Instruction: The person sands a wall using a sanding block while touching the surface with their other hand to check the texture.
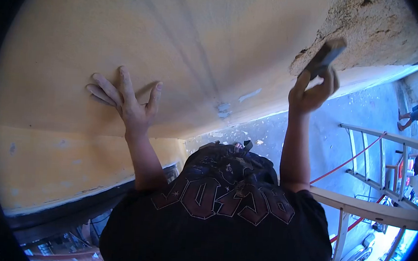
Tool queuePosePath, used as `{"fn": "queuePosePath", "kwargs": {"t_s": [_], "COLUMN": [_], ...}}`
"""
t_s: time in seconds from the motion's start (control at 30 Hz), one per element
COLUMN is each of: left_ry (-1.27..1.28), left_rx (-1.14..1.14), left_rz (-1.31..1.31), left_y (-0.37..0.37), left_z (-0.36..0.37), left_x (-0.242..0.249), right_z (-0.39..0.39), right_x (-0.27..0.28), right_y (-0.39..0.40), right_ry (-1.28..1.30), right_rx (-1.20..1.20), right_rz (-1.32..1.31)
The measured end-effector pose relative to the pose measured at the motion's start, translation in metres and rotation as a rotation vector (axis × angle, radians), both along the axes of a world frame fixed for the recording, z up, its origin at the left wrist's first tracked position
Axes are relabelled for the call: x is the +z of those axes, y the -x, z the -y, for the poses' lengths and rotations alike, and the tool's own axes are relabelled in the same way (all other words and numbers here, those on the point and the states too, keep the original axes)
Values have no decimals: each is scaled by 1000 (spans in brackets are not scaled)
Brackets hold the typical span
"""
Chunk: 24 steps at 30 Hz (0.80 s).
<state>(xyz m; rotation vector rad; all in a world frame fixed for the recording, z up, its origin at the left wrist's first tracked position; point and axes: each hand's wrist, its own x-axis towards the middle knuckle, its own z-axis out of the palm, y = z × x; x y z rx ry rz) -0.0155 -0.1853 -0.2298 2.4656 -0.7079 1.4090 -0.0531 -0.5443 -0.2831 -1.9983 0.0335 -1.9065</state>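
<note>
My left hand (134,107) is spread with its fingers apart against the yellowish plastered wall (185,56), with pale dust on the fingertips. My right hand (313,92) is raised beside the wall and grips a dark, rectangular hand-sized block (326,56) between thumb and fingers. The block is slightly blurred, and its far end looks brownish and worn. It overlaps the edge of a rough patch (371,32) where the smooth surface gives way to coarse, broken plaster.
A metal ladder (368,208) stands close by my right side, with another ladder (385,135) beyond it. A red cord (347,161) runs past them. Farther right a person (417,113) is on the grey floor (266,139). A dark ledge (67,211) lies below the wall at left.
</note>
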Motion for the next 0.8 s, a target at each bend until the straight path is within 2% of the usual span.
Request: {"fn": "queuePosePath", "kwargs": {"t_s": [0.03, 0.1, 0.2, 0.27, 0.3, 0.37, 0.43, 0.47, 0.5, 0.57, 0.6, 0.67, 0.73, 0.8], "left_ry": [5, 20, 70, -22, 4, -48, -46, -43, -39, -12, -1, 42, 60, 39], "left_rx": [5, 14, 54, 55, 94, 24, 31, 26, 21, 14, 10, 17, 2, -19], "left_rz": [-6, -2, -31, -34, -23, -38, -44, -51, -59, -46, -29, -75, -37, -30], "left_y": [0, 0, 3, 3, 2, 3, 1, 5, 9, 7, 5, 7, 5, 2], "left_z": [0, 1, 1, -1, -3, -7, -4, -3, -2, -1, -1, -4, -5, -2], "left_x": [1, 1, 1, 1, 0, -2, -1, -4, -7, -7, -6, -14, -18, -20], "right_z": [-1, -1, -12, -23, -26, -32, -41, -41, -43, -44, -40, -37, -35, -35], "right_x": [12, 4, -89, -141, -140, -116, -65, -30, -4, 4, -10, -82, -113, -94], "right_y": [-8, -25, -29, -18, -22, -30, -31, -34, -36, -37, -36, -29, -17, -23], "right_ry": [-12, 23, 93, 2, -18, -3, -49, 45, -47, -103, -31, 13, -45, -80], "right_rx": [47, 7, -66, 23, 55, 57, -18, -75, -35, -60, -98, -116, -52, -26], "right_rz": [38, -91, -161, -219, -235, -192, -156, -85, -74, -91, -107, -153, -210, -174]}}
